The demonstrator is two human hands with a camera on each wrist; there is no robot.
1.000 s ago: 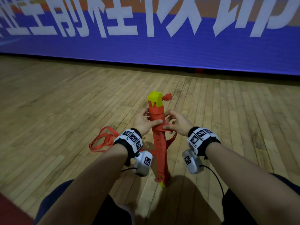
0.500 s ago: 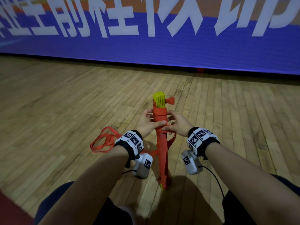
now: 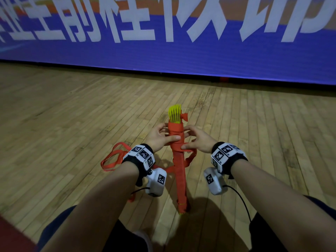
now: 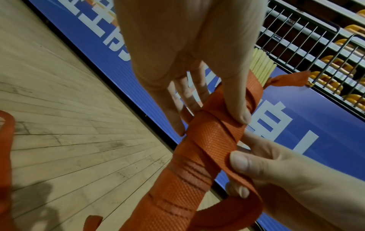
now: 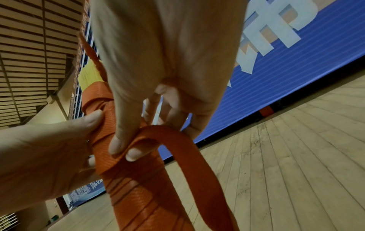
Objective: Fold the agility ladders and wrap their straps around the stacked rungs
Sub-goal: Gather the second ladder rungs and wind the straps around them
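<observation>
Wooden plank gym floor (image 3: 72, 124); long blue banner with white characters (image 3: 163, 57) along its far edge, 12 o'clock.

One bundle of stacked yellow plastic ladder rungs (image 3: 175, 113), wound in orange woven strap (image 3: 179, 170). Long axis near upright, foot on the floor at centre, bare yellow tips pointing up toward 12 o'clock, slight lean. Individual rungs too tight to count. One short strap tail (image 3: 184, 116) juts at 3 o'clock from the tips. Slack strap loops (image 3: 114, 157) lie on floor at 9 o'clock of bundle.

Two hands, both high on the bundle. Left hand (image 3: 158, 138): fingers curled round the wrap, thumb (image 4: 236, 101) pressed flat across the front. Right hand (image 3: 199, 140): thumb (image 5: 120, 132) and forefinger pinching a strap turn, free strap arcing down from the pinch.
</observation>
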